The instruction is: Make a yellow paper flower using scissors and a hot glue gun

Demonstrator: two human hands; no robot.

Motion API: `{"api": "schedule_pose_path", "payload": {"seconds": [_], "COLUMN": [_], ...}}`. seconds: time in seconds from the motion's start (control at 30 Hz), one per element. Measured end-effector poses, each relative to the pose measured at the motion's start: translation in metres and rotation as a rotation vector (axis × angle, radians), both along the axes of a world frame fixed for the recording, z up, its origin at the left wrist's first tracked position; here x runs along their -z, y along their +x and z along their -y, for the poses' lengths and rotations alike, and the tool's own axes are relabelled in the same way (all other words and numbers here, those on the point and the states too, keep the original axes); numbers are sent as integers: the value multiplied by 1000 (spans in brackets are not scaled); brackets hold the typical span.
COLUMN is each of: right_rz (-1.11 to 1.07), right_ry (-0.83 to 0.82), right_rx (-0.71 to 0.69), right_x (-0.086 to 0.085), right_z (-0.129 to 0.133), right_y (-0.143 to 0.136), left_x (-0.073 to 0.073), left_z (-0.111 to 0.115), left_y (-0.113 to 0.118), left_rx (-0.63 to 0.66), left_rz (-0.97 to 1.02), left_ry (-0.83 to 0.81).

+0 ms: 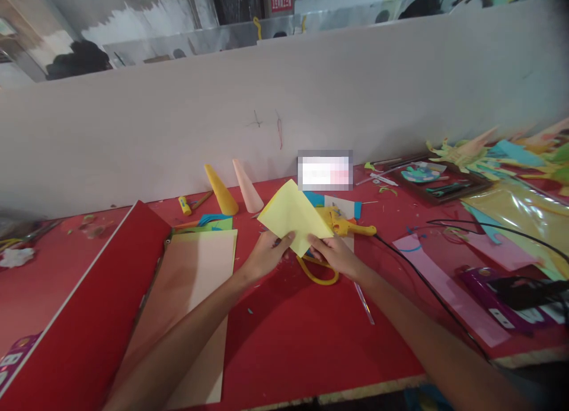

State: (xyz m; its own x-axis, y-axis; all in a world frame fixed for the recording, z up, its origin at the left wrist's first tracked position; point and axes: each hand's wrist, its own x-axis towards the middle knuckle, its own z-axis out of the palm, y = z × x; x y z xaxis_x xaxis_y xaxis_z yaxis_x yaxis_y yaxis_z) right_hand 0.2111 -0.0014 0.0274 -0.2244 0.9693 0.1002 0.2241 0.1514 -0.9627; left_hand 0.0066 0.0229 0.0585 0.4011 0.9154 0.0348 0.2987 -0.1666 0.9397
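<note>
Yellow sheet (293, 212): center, pinched at its lower edge by both your hands.
Left hand (270, 254): gripping sheet, 7 o'clock side.
Right hand (331, 252): gripping sheet, 5 o'clock side.
Orange cone (221, 192): 10 o'clock of sheet.

You're in what looks like a craft workshop: the red desk (275, 352) before you carries coloured sheets (204, 281) beside your left hand (267, 251), paper cones (221, 192) beyond it, and a yellow glue gun (351, 226), as far as the blur allows, just past your right hand (331, 251).
</note>
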Motion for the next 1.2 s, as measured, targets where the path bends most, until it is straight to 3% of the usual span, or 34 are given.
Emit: {"api": "schedule_pose_path", "payload": {"seconds": [0.2,0.33,0.5,0.8,0.97,1.07,1.2], "right_rz": [36,35,-237,-293,-373,-413,-458], "right_ry": [86,112,18,-35,-11,18,20], "right_rx": [21,66,63,178,336,424,434], "right_x": [-3,-2,0,5,8,6,-1], "right_z": [1,3,1,-1,-2,-3,-3], "right_y": [0,-4,-10,-4,-1,1,3], "left_x": [-10,-15,-8,-12,-10,-8,-7], "left_z": [-19,-20,-14,-11,-6,-4,-5], "left_y": [-19,-19,-12,-10,-7,-5,-5], "left_rx": [-124,-192,-273,-244,-158,-120,-88], "left_rz": [-10,80,88,103,109,146,193], "left_ry": [65,76,84,60,10,-14,-44]}}
